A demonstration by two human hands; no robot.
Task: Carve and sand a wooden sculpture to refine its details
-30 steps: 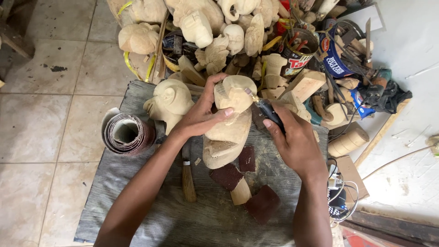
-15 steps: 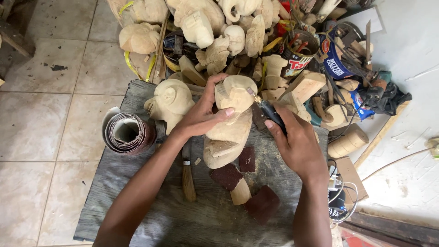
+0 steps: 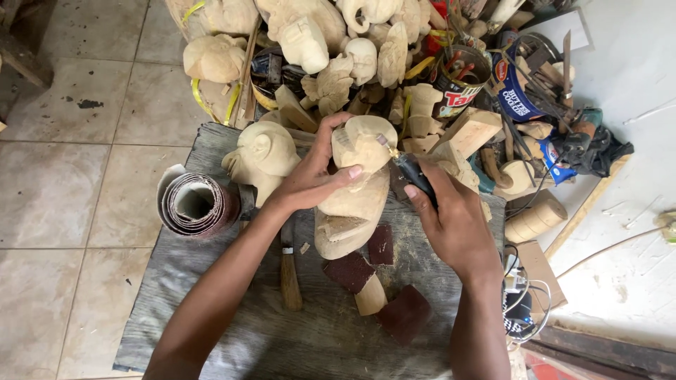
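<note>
left hand clamped the wooden carving, long axis toward the body; right hand gripped the rotary tool, tip touching its top right.

Two bare forearms reach up from the bottom edge of the view, angled toward each other so the hands almost meet in the middle. The left hand is spread wide, palm down, fingers curled over a rounded form and the thumb stretched out to the right, its pale nail showing. The left wrist is straight, the arm running diagonally down to the lower left. The right hand is closed in a fist-like grip, knuckles toward the camera, thumb pressed along the top — the other fingertips are hidden underneath, so how they wrap is unclear. The right forearm rises nearly vertically from below.
</note>
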